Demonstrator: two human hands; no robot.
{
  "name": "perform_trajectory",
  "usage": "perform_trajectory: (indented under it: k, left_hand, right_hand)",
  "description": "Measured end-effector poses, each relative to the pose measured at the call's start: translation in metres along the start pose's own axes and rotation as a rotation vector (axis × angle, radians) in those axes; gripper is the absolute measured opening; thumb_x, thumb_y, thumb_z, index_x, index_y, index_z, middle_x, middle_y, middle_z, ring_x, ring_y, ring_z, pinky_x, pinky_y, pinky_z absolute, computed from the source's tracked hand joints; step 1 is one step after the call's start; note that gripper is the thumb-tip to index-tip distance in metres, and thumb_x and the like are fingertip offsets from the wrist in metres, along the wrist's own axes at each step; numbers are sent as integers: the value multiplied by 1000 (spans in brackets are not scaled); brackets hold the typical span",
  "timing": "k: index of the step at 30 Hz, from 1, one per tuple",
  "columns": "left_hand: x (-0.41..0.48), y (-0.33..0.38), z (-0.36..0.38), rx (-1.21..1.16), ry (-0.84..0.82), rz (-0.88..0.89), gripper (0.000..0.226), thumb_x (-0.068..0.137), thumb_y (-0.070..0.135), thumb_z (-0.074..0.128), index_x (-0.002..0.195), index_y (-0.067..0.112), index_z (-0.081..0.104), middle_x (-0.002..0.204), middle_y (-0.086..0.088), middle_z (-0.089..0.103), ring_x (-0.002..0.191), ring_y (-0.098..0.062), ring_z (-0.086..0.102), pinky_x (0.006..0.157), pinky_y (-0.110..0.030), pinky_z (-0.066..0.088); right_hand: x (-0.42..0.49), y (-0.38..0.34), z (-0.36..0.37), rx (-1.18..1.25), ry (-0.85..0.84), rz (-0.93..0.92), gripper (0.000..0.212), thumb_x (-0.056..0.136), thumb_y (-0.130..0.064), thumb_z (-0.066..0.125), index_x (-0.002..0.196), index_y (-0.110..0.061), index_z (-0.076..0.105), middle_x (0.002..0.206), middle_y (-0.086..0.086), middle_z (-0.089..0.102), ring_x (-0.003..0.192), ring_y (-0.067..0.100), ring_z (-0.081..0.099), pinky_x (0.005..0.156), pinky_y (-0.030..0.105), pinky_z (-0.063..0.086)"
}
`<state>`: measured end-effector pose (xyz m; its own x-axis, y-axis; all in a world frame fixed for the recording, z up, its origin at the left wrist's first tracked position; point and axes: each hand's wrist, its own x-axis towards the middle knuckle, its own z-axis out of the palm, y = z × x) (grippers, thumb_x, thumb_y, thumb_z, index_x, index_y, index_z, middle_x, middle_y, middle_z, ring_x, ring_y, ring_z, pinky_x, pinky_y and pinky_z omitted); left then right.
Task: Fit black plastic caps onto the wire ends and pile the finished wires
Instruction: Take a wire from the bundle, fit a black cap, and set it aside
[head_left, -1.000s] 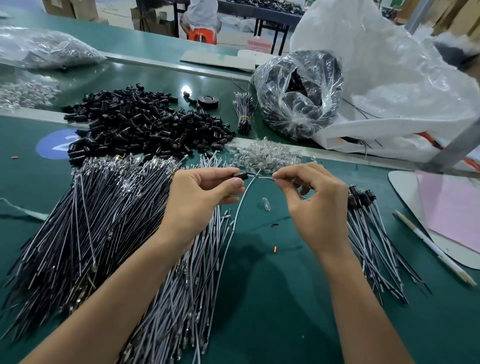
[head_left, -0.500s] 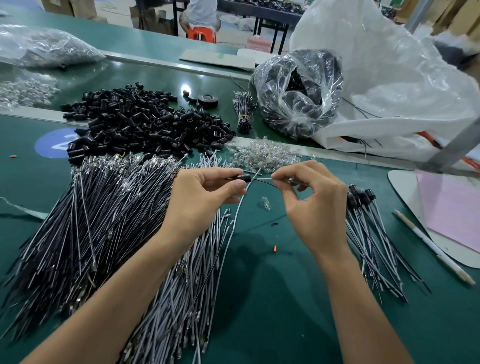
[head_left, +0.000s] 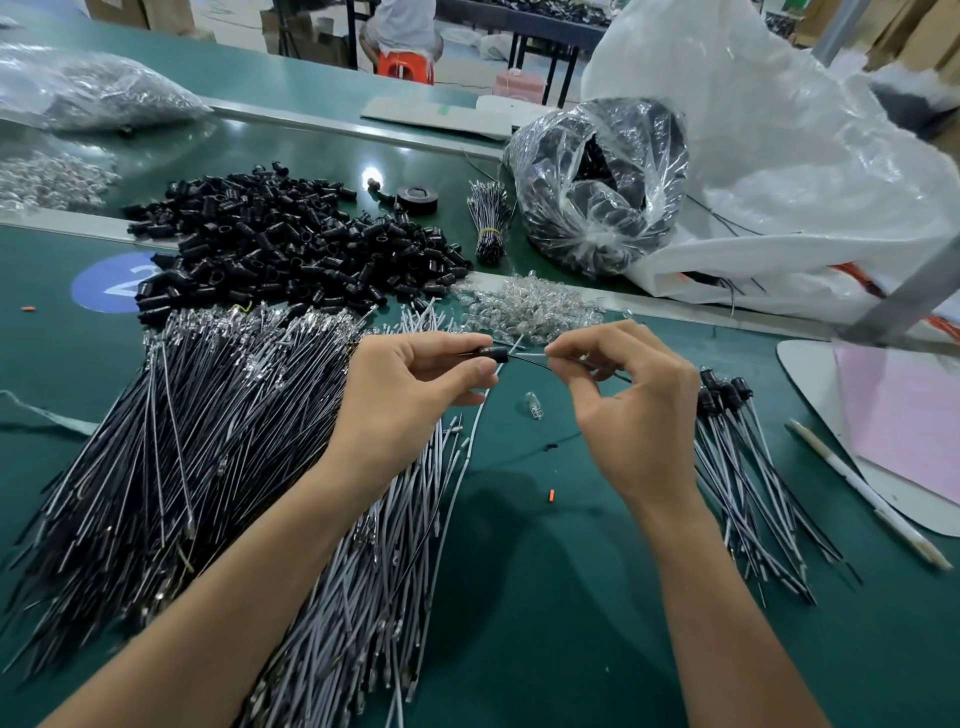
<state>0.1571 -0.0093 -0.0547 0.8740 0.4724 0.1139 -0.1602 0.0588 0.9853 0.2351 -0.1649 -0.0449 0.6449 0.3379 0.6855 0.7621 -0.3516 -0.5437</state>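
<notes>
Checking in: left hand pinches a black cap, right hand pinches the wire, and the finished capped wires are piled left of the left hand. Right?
Not quite. The head view shows the finished capped wires piled right of the right hand; uncapped wires lie on the left. The left hand does pinch the black cap, the right the wire.

On the surface (head_left: 545, 597), loose caps (head_left: 291, 254) lie upper left, uncapped wires (head_left: 182, 441) below them, capped wires (head_left: 743, 478) at right, perhaps small bulbs (head_left: 530, 309) upper centre.
</notes>
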Motion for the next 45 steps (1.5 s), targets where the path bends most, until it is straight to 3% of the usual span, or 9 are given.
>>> perform_trajectory:
  k: [8,14,25,36,45]
  left_hand:
    - [-1,0,0,-19,-3,9,22,79,-1,74,100,6,73,80,-7,76,75,-19,74,65,-21,57]
    - [-1,0,0,-5,-7,15,23,79,-2,74,101,4,73,81,-8,76,75,-19,74,65,-21,57]
    - [-1,0,1,38,-18,22,21,81,1,73,101,6,73,81,-11,76,75,-19,74,65,-22,58]
    - [-2,-4,2,75,-61,11,17,81,1,72,98,6,73,75,-7,76,70,-16,73,65,-22,58]
    - [-4,0,4,15,-41,24,20,89,1,64,99,16,73,71,-4,72,66,-15,70,66,-27,60]
  right_hand:
    - [0,2,-1,-22,-39,-27,20,77,6,75,80,-13,74,79,-3,67,77,17,61,72,21,49]
    - [-2,1,2,-32,-64,-7,17,79,2,75,82,-14,73,79,-2,65,69,-3,51,68,6,37]
    - [-1,0,3,27,-151,11,19,80,6,72,81,-13,73,79,-2,62,68,-2,51,68,7,37]
    - [-5,-5,9,25,-101,34,13,83,2,71,81,-11,71,80,0,62,66,10,49,66,9,37]
    - [-7,-8,11,15,-126,52,11,82,-1,71,81,-11,70,76,-7,58,63,1,48,65,8,35]
